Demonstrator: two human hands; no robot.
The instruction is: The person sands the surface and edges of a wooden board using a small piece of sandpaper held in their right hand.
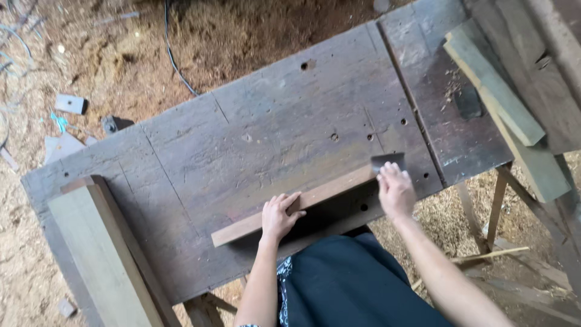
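Dark cloth covers the person's lap at the table's (242,139) near edge. Just beyond it, the left hand (279,216) presses flat, fingers spread, on a narrow wooden strip (321,195) lying slantwise along that edge — the right hand (396,191) is closed on a dark sheet of sandpaper (387,161) at the strip's right end. Pale planks (496,91) rest at the far right corner.

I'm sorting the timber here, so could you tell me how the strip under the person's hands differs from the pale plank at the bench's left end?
The strip is thin, narrow and reddish brown; the pale plank is thicker, wider and greenish grey. The strip lies near the bench's front edge, the left hand pressing it and the right hand holding a dark sheet at its end; nothing touches the plank. Both are straight, sawn lengths.
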